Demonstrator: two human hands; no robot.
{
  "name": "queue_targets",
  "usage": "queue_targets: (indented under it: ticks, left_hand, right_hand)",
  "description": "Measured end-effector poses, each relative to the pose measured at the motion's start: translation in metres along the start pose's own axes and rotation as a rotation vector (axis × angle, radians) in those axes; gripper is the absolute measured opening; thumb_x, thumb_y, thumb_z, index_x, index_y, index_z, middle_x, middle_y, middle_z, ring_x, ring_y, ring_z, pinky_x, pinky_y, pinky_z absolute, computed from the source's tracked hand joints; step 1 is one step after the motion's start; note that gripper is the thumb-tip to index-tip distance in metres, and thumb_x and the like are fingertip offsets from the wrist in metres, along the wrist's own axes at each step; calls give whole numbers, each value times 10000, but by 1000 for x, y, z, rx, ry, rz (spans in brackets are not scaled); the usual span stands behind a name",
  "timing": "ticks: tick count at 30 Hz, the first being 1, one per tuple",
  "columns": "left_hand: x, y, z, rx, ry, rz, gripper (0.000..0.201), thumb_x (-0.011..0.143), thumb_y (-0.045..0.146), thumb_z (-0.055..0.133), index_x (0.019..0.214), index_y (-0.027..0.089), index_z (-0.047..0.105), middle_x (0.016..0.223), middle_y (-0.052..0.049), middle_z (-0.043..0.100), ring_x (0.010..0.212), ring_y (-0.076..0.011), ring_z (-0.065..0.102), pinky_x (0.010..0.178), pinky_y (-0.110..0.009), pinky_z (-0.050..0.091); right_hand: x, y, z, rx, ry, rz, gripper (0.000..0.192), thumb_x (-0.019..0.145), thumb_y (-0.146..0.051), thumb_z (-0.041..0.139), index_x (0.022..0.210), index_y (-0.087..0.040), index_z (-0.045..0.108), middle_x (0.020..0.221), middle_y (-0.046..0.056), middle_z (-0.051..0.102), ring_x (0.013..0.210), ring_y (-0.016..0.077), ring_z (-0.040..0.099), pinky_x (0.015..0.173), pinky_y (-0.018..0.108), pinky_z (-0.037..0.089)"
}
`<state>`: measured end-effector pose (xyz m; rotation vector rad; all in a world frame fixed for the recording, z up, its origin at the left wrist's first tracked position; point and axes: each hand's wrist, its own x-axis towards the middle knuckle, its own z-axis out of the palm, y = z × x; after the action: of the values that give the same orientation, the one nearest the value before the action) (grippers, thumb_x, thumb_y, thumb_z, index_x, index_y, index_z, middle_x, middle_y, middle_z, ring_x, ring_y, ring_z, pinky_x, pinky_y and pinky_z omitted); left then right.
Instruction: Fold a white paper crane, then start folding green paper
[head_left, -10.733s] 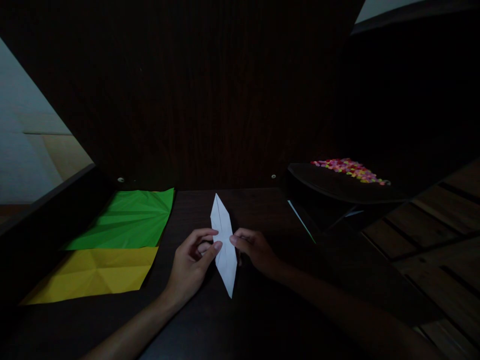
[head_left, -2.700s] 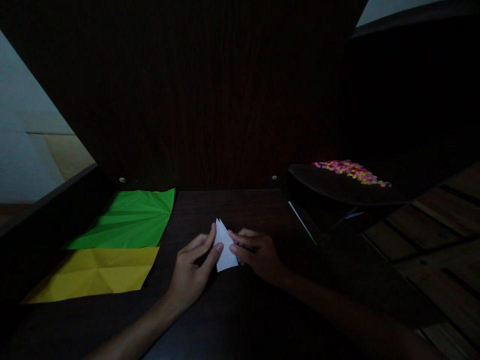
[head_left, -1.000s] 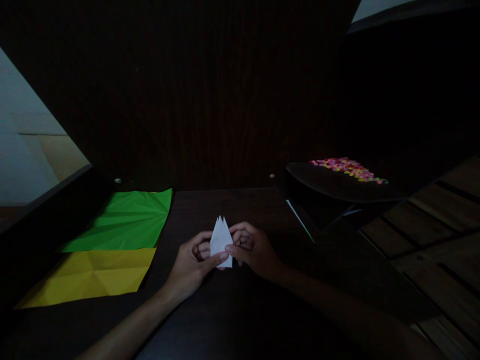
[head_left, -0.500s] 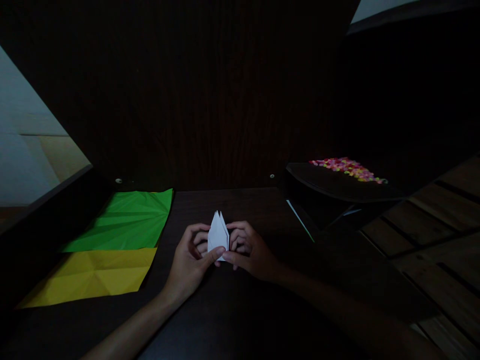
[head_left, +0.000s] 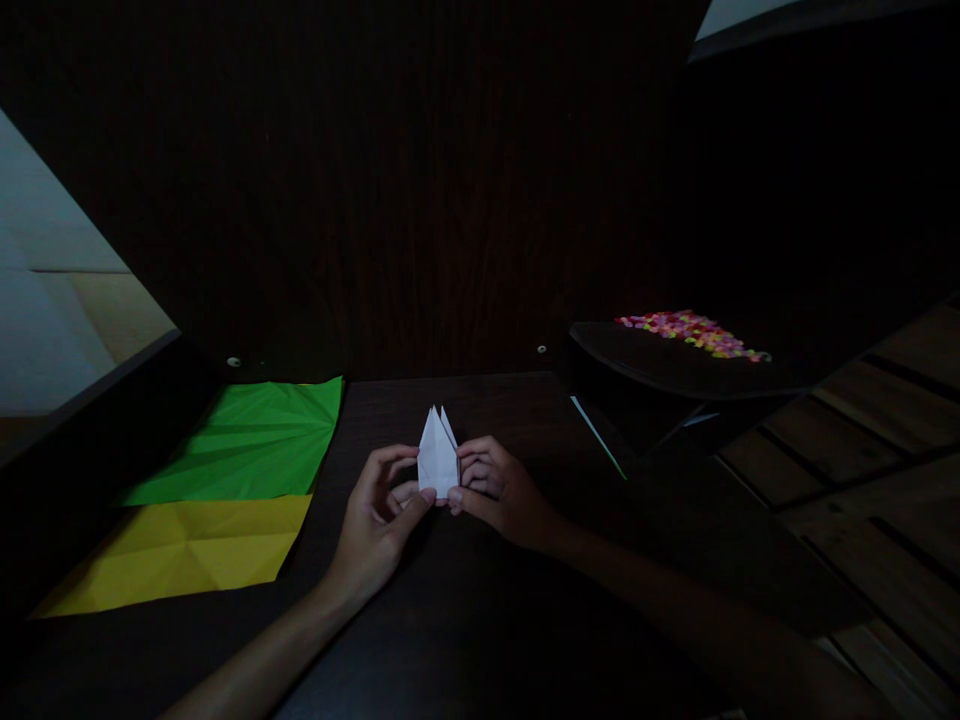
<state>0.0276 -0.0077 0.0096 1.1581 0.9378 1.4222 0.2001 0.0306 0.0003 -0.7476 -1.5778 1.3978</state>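
Observation:
A small piece of folded white paper [head_left: 438, 458] is held upright between both hands, its narrow points directed away from me. My left hand [head_left: 384, 505] pinches its lower left corner with the thumb in front, while the index fingertip touches the left edge. On the other side, my right hand [head_left: 504, 495] grips the lower right corner between thumb and curled fingers, its index fingertip at the right edge. The fingers behind the paper are partly hidden.
Creased green paper [head_left: 247, 440] and yellow paper [head_left: 187, 550] lie at the left on the dark tabletop [head_left: 420, 620]. A thin pale strip [head_left: 596, 435] is at the right. Many small colourful pieces [head_left: 697, 332] sit on a dark curved shelf [head_left: 637, 362]. A dark panel [head_left: 420, 200] rises behind.
The folded white paper has shifted slightly upward in the view, and my thumbs now sit at its bottom edge instead of over its lower part. Both hands still hold it.

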Motion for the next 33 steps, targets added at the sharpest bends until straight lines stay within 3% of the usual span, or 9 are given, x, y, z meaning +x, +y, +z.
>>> queue_targets:
  ticks: [7,11,17,24,29,33]
  left_hand:
    - [0,0,3,-7,-20,4,366,746,206,745,1044,206,532,1027,-24,646,749,-150,701,707,-278,575]
    - [-1,1,2,-24,-53,-49,288,744,228,754,939,188,546,865,-6,693,704,-156,705,708,-284,575]
    - [1,2,-1,30,-88,-86,223,730,274,776,843,171,613,759,-20,720,717,-181,713,713,-293,572]
    - [4,1,-5,68,-34,-9,192,648,280,824,707,150,695,769,-44,713,696,-172,682,643,-260,555]
    - [0,3,-11,88,-55,-52,139,729,288,739,770,156,719,770,-38,704,701,-167,650,635,-247,516]
    - [-1,3,-10,176,-17,-73,176,762,312,722,710,149,681,647,-6,654,579,-119,575,544,-205,446]
  right_hand:
    - [1,4,-1,52,-5,61,255,733,-230,716,926,-186,556,701,-23,625,606,126,651,614,273,550]
    - [2,4,-2,95,8,82,243,719,-257,736,883,-182,573,657,-21,632,584,135,649,578,272,542]
    - [2,2,-4,121,42,-1,198,710,-321,752,838,-186,683,792,2,617,563,118,624,523,265,519]
    - [3,0,-10,-41,47,-74,60,747,-262,715,779,-222,745,827,26,640,760,158,606,659,284,477]
    - [2,-1,-9,-52,48,-49,78,748,-207,689,796,-220,748,830,23,629,740,149,586,635,268,433]
    - [0,-5,-10,-56,4,-76,105,750,-211,657,807,-223,743,831,23,601,730,151,562,629,274,423]
